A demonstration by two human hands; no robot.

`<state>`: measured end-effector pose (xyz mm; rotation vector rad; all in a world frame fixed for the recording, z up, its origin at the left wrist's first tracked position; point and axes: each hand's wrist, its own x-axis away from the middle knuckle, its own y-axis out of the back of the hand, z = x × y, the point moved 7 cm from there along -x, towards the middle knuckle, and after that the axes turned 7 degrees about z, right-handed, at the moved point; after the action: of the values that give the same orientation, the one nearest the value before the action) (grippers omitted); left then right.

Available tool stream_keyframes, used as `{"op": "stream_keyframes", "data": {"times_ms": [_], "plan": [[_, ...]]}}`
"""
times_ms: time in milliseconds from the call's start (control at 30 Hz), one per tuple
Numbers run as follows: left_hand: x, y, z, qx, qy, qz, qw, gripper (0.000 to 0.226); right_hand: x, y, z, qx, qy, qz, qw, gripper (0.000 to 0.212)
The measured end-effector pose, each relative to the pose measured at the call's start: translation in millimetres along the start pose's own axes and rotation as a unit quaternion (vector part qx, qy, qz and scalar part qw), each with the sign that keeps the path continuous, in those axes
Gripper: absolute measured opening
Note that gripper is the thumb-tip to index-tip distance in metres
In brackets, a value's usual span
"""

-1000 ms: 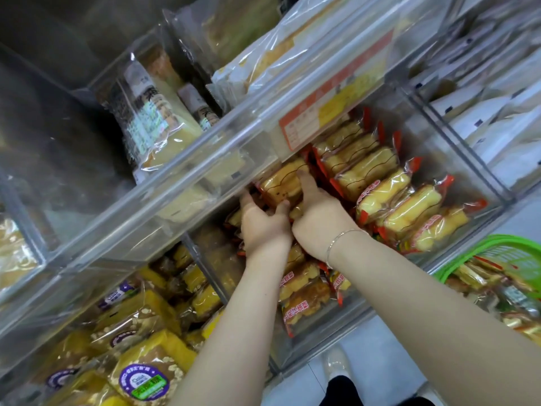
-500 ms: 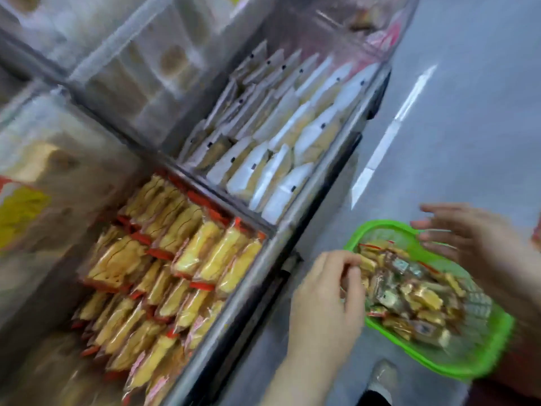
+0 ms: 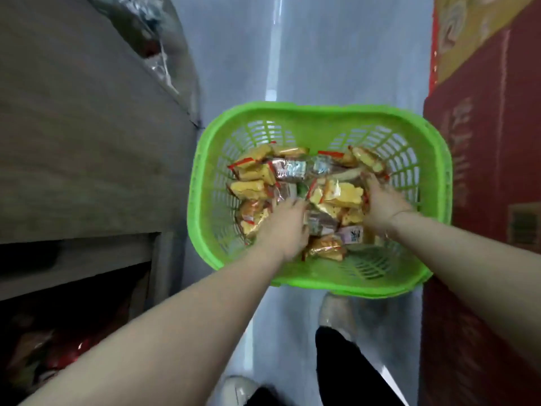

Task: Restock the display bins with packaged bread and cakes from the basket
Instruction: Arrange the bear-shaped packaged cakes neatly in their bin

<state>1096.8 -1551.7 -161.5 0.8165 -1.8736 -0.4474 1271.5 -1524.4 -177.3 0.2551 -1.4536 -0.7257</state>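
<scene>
Both hands are down in the green basket (image 3: 319,112), which sits on the floor (image 3: 336,54) ahead of your feet, between the shelf unit (image 3: 87,142) on your left and red cartons (image 3: 483,171) on your right. Your left hand (image 3: 285,227) lies on the packets at the near-left of the pile, fingers curled into them; whether it has actually clamped one I can't tell, blur hides the fingertips. Your right hand (image 3: 383,203) presses the right flank of the heap, fingers spread toward the far corner, nothing clearly gripped. The cake packets (image 3: 336,197) lie jumbled between and just beyond both hands, long axes pointing every way, most roughly crosswise to your arms. Left hand is nearer the close packets, right nearer the yellow ones mid-pile. Likely a two-handed scoop, squeezing inward. Bins are out of view.
</scene>
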Motion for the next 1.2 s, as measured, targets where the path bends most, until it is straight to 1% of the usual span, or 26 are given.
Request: {"op": "stream_keyframes", "data": {"times_ms": [33,100,167,233,300,367,433,533,633,700,733,767,800,867,933,967,1000,1033,1100,1200], "plan": [[-16,-8,-1,-0.020,-0.015,-0.012,1.000,0.046,-14,-8,-1,0.029,0.007,-0.008,1.000,0.079],[-48,-20,-3,-0.040,-0.028,-0.025,0.998,0.061,-37,-12,1,0.101,0.028,-0.055,0.993,0.078],[-78,-30,0,-0.029,-0.012,-0.008,0.999,0.075,-53,-11,5,0.154,0.045,-0.102,0.982,0.079],[-100,-38,3,-0.043,0.004,0.013,0.999,0.084,-66,-10,5,0.160,0.047,-0.118,0.979,0.081],[-113,-40,4,-0.108,0.006,0.015,0.994,0.088,-72,-9,6,0.155,0.049,-0.121,0.979,0.078],[-118,-37,2,-0.145,0.006,0.009,0.989,0.086,-70,-7,8,0.169,0.055,-0.130,0.975,0.072],[-119,-35,1,-0.164,0.010,0.010,0.986,0.079,-62,-8,13,0.199,0.070,-0.137,0.968,0.066],[-113,-32,-2,-0.169,0.001,0.005,0.986,0.066,-50,-10,24,0.221,0.101,-0.119,0.963,0.064],[-102,-25,-4,-0.136,-0.035,0.003,0.990,0.061,-37,6,30,0.147,0.125,-0.143,0.971,0.056],[-94,-16,-2,-0.101,-0.044,0.000,0.994,0.049,-32,23,27,0.095,0.123,-0.188,0.970,0.063],[-89,-8,0,-0.094,-0.041,-0.012,0.995,0.048,-31,31,23,0.078,0.107,-0.211,0.968,0.067],[-83,1,1,-0.095,-0.036,-0.030,0.994,0.051,-33,37,17,0.067,0.084,-0.224,0.969,0.069],[-76,12,3,-0.103,-0.033,-0.054,0.993,0.057,-38,41,10,0.057,0.055,-0.220,0.972,0.070],[-61,39,6,-0.134,-0.042,-0.127,0.982,0.062,-53,39,-3,0.025,0.002,-0.165,0.986,0.074],[-47,64,13,-0.168,-0.054,-0.189,0.966,0.052,-68,29,-9,0.008,-0.015,-0.108,0.994,0.079],[-44,74,20,-0.178,-0.049,-0.201,0.962,0.048,-72,25,-9,0.017,-0.015,-0.100,0.995,0.081],[-45,80,27,-0.185,-0.038,-0.195,0.962,0.047,-75,23,-8,0.030,-0.016,-0.101,0.994,0.083],[-49,83,36,-0.185,-0.018,-0.168,0.968,0.048,-78,22,-8,0.034,-0.021,-0.105,0.994,0.087],[-63,76,55,-0.166,0.036,-0.078,0.982,0.052,-81,22,-7,0.029,-0.042,-0.102,0.993,0.095],[-83,57,78,-0.129,0.125,0.054,0.982,0.062,-81,25,-1,0.077,-0.070,-0.097,0.990,0.089]]}}
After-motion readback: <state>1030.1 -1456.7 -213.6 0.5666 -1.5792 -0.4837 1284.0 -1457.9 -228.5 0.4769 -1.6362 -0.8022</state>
